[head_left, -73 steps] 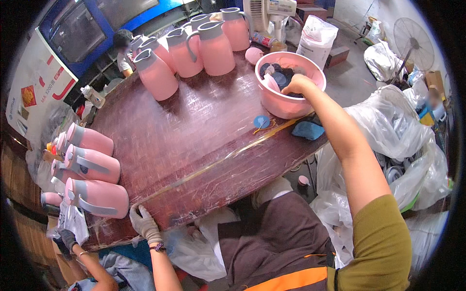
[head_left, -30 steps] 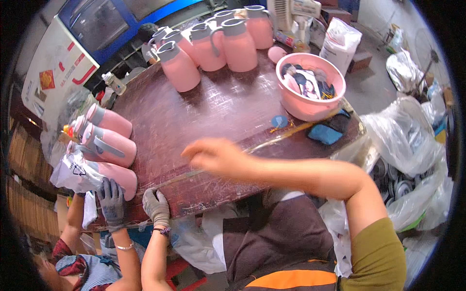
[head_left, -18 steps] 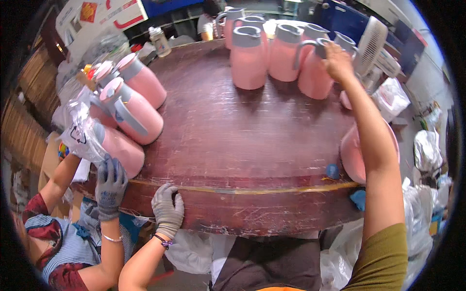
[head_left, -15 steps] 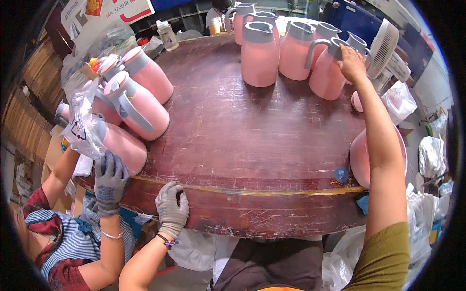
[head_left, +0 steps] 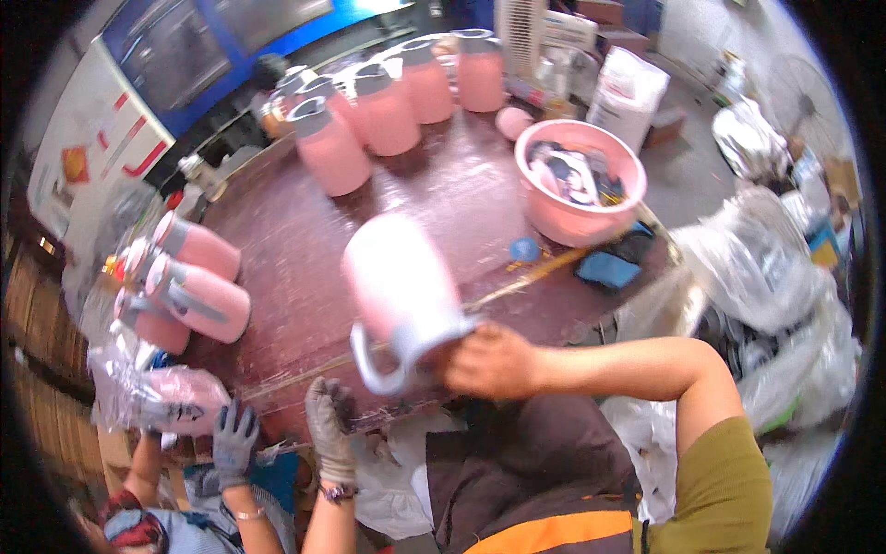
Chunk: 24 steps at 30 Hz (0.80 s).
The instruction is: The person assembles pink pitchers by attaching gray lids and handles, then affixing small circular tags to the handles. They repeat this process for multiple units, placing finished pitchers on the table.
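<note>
A pink jug (head_left: 401, 277) with a grey collar and handle hangs tilted over the table's near side, its base pointing up and away. My bare right hand (head_left: 494, 360) is closed on the jug's grey rim. My left hand (head_left: 329, 429), in a pale glove, is at the table's near edge, fingers loosely raised and apart, with nothing visible in them. Left of it, a co-worker's gloved hand (head_left: 234, 441) touches a pink jug in a clear plastic bag (head_left: 180, 399).
Several pink jugs (head_left: 388, 115) stand at the back of the table (head_left: 277, 305); others with lids (head_left: 198, 300) stand at the left. A pink basin (head_left: 577, 222) of small parts sits at the right, near a blue disc (head_left: 524, 249) and a blue pad (head_left: 607, 270).
My right hand has brought a jug from the back group toward me, tipping it over. The view has swung to the right. The co-worker's jug now lies inside the bag.
</note>
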Each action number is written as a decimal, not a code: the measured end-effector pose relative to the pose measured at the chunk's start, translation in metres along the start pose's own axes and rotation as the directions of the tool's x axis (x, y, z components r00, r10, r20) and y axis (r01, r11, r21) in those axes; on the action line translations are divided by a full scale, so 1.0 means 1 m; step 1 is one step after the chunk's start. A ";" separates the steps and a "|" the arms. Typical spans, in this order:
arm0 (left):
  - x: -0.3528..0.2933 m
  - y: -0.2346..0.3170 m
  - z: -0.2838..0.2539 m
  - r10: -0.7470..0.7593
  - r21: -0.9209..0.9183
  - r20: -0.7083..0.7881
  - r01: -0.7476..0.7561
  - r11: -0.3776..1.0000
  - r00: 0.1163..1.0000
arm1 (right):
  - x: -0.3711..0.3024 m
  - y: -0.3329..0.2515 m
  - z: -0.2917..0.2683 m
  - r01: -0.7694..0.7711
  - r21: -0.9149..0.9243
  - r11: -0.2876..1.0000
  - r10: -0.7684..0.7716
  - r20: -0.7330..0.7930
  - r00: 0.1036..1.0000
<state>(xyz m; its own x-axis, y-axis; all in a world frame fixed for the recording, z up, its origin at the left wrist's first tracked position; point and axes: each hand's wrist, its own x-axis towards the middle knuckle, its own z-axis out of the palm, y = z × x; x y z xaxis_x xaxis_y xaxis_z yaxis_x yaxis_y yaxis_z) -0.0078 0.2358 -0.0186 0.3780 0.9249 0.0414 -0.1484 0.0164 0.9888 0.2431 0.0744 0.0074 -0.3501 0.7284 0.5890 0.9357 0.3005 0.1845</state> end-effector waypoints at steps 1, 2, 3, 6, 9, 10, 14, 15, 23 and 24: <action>-0.024 0.016 0.031 -0.286 -0.492 0.116 0.305 0.815 0.951 | -0.018 -0.026 -0.007 0.033 0.126 0.991 -0.021 -0.097 0.995; -0.037 0.014 0.042 -0.407 -0.469 0.232 0.468 0.749 0.884 | -0.038 -0.047 -0.019 0.071 0.144 0.987 -0.058 -0.091 0.994; -0.048 0.014 0.046 -0.511 -0.424 0.336 0.612 0.668 0.791 | -0.056 -0.059 -0.035 0.114 0.161 0.980 -0.101 -0.090 0.991; -0.076 0.036 0.071 -0.666 -0.246 0.121 0.672 0.698 0.736 | -0.119 -0.062 -0.085 0.133 0.338 0.932 -0.110 -0.086 0.990; -0.093 0.014 0.046 -0.407 -0.011 0.124 0.412 0.911 0.905 | -0.215 -0.043 -0.124 -0.483 0.020 0.875 0.483 -0.018 0.875; -0.104 0.020 0.053 -0.400 0.029 0.128 0.400 0.916 0.908 | -0.253 -0.034 -0.134 -0.693 -0.134 0.709 0.699 0.000 0.715; -0.134 0.011 0.076 -0.391 0.183 0.233 0.354 0.917 0.890 | -0.420 -0.074 -0.134 -0.819 -0.534 -0.210 0.977 -0.097 -0.188; -0.137 0.002 0.079 -0.392 0.243 0.250 0.334 0.911 0.885 | -0.432 -0.111 -0.114 -0.825 -0.540 -0.164 0.935 0.182 -0.305; -0.137 -0.018 0.076 -0.505 0.541 0.332 0.278 0.794 0.796 | -0.499 -0.019 -0.148 -0.947 -0.076 -0.312 0.914 -0.296 -0.277; -0.137 -0.012 0.076 -0.531 0.533 0.314 0.317 0.784 0.787 | -0.505 0.004 -0.154 -0.887 -0.286 -0.362 0.915 -0.291 -0.280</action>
<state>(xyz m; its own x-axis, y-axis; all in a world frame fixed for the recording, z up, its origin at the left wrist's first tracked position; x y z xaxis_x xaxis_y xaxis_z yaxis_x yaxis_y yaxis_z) 0.0121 0.0799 -0.0255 0.6634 0.5995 -0.4478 0.4905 0.1036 0.8653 0.4300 -0.3878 -0.1682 0.9666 -0.1077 0.2327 -0.0162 -0.9312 -0.3640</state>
